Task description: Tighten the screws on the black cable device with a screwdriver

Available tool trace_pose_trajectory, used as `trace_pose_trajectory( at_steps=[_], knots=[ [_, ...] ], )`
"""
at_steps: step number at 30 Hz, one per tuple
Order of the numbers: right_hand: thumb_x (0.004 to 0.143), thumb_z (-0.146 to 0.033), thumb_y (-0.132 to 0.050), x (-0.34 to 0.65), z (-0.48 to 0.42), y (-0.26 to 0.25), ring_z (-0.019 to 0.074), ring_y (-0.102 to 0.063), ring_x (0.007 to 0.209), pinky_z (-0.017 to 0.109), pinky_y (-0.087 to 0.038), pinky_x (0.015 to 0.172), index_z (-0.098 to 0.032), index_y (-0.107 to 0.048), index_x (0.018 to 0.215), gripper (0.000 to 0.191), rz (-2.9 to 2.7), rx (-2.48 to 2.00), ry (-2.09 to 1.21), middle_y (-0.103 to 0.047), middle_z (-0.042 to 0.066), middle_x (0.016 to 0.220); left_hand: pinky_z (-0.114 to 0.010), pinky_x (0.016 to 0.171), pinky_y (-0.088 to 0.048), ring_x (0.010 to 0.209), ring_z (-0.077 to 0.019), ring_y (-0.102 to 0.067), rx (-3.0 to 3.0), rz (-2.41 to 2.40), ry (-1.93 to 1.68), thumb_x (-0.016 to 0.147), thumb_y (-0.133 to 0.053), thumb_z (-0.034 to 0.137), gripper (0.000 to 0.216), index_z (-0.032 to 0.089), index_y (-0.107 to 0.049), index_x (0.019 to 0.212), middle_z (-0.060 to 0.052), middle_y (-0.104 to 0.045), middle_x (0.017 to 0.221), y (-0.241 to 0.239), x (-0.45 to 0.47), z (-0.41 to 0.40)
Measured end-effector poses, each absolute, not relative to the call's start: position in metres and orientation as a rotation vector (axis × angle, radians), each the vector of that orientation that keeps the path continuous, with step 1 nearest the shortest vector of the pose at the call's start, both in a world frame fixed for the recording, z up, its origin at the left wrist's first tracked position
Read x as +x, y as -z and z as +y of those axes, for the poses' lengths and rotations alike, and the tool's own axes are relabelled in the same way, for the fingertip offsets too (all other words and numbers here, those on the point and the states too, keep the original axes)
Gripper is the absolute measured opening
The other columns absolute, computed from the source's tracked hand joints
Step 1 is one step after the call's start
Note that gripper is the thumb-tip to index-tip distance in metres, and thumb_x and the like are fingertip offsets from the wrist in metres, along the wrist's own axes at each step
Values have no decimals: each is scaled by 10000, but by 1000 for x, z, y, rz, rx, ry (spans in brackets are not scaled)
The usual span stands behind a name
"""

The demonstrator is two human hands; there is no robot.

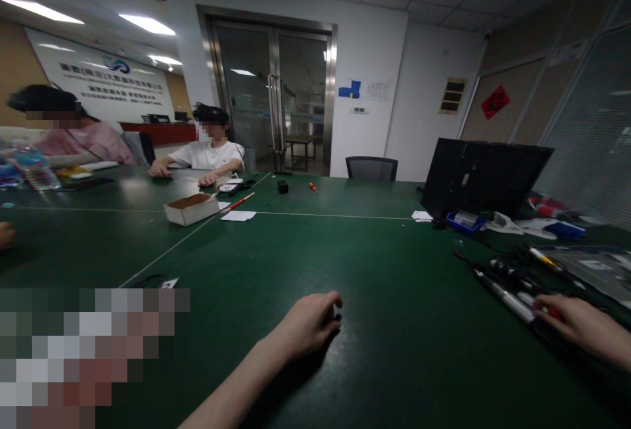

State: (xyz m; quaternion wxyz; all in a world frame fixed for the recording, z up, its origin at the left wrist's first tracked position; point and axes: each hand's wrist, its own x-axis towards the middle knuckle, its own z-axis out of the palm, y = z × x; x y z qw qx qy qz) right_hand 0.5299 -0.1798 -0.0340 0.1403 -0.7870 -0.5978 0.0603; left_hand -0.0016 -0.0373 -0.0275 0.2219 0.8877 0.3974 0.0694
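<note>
Resting at six o'clock in the head view, the left hand (313,320) lies on the green table (374,265) with its fingers loosely curled and a gap between thumb and forefinger; nothing shows in it. Its low, slack pose suggests it is simply propping the arm. Out at four o'clock, the right hand (579,320) bends its fingers narrowly over a red piece (556,312), which is mostly covered. Blur hides whether that piece is gripped or only touched, so I cannot tell; the narrow bend probably comes from how closely other things crowd it. Toward ten o'clock from this hand, a silver rod (503,294) lies slantwise, its near end just beside the fingertips, with black cables (513,274) along it. A grey panel (591,265) lies toward twelve o'clock from the hand. These seem gathered on one side for the right arm's easy reach. At three o'clock stands a black monitor (483,176), with a blue tray (464,221) near its foot, perhaps to keep small things together. At the view's centre lies an orange screwdriver (312,186). At nine o'clock a white box (192,213) sits open upward, likely for easy access.
</note>
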Motion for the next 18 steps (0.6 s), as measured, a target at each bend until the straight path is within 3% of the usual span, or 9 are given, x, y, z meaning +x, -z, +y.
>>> trace_pose_trajectory(
  at_steps=[4, 9, 18],
  knots=[
    [807, -402, -501, 538, -172, 38, 354, -723, 947, 464, -562, 847, -175, -759, 976, 384, -1682, -2428, -256, -743, 235, 1080, -318, 824, -460, 925, -239, -645, 2456, 1084, -182, 913, -599, 253, 278, 190, -622, 1183, -69, -705, 974, 26, -2, -38],
    [833, -385, -511, 547, -172, 40, 356, -726, 956, 462, -583, 835, -207, -751, 982, 334, -1715, -2414, -243, -757, 195, 1074, -317, 813, -458, 915, -240, -645, 2453, 1092, -171, 911, -615, 254, 284, 187, -620, 1186, -69, -705, 982, 25, -2, -38],
    [893, -257, -497, 541, -176, 38, 324, -734, 904, 414, -573, 777, -211, -769, 948, 281, -1733, -2376, -210, -751, 219, 1053, -322, 822, -465, 937, -239, -652, 2444, 1084, -172, 910, -606, 248, 291, 189, -620, 1195, -74, -710, 1019, 26, -2, -38]
  ],
)
